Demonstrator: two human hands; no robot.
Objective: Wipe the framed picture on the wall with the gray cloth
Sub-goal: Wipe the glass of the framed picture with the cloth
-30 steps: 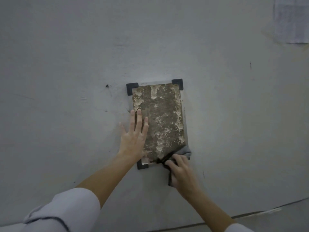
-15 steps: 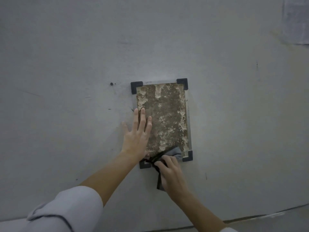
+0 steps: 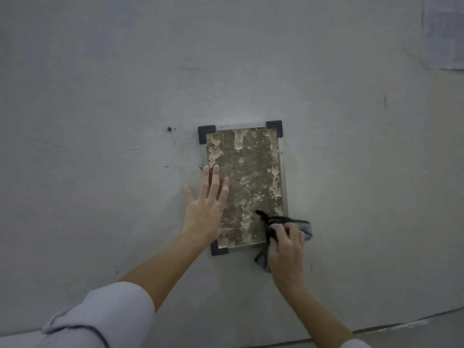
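Observation:
The framed picture (image 3: 247,172) hangs on the grey wall, a mottled brown and cream panel with black corner brackets. My left hand (image 3: 206,209) lies flat against its lower left edge, fingers spread and pointing up. My right hand (image 3: 286,247) grips the gray cloth (image 3: 305,226) and presses it on the picture's lower right corner, which the cloth and hand hide. A loose end of the cloth hangs below the hand.
The grey wall (image 3: 100,96) fills the view. A small dark hole or screw (image 3: 169,128) sits left of the frame. A pale paper sheet (image 3: 444,31) is stuck at the top right. A floor seam (image 3: 401,325) runs along the bottom right.
My right hand slid the cloth left along the picture's bottom edge, then back right onto the lower right corner. My left hand stayed flat on the left edge.

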